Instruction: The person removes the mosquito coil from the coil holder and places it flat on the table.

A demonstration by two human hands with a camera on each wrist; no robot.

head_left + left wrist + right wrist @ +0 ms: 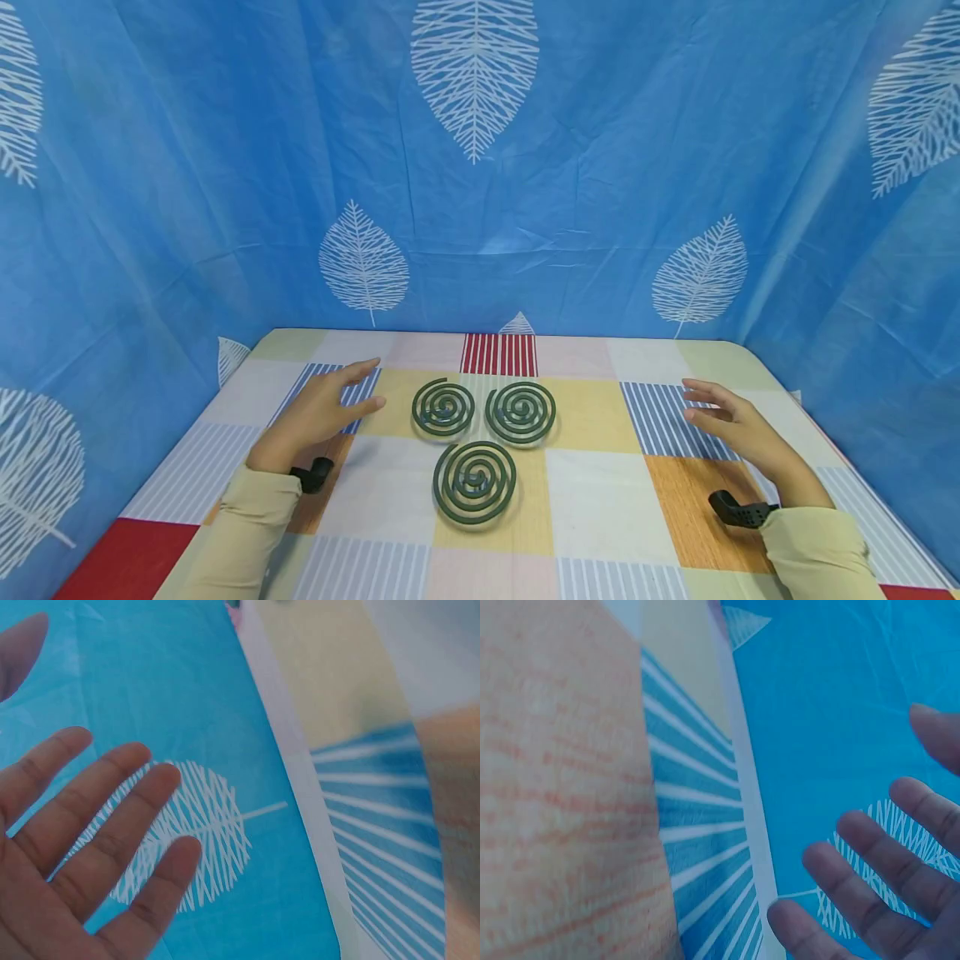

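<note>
Three dark green mosquito coils lie flat on the table in the head view. One coil (443, 408) is at the back left, a second coil (521, 413) sits at the back right, and a third coil (474, 483) lies closer to me. My left hand (318, 408) hovers to the left of the coils, fingers relaxed and thumb apart, holding nothing. Off to the right, my right hand (726, 417) is likewise raised over the cloth with loose fingers and nothing in it. Both wrist views show spread fingers with bare palms; no coil appears there.
A patchwork-patterned cloth (592, 492) covers the table. Blue curtains with white leaf prints (585, 208) stand behind it and along both sides. Black wrist cameras sit on the left wrist (313, 475) and the right wrist (738, 510).
</note>
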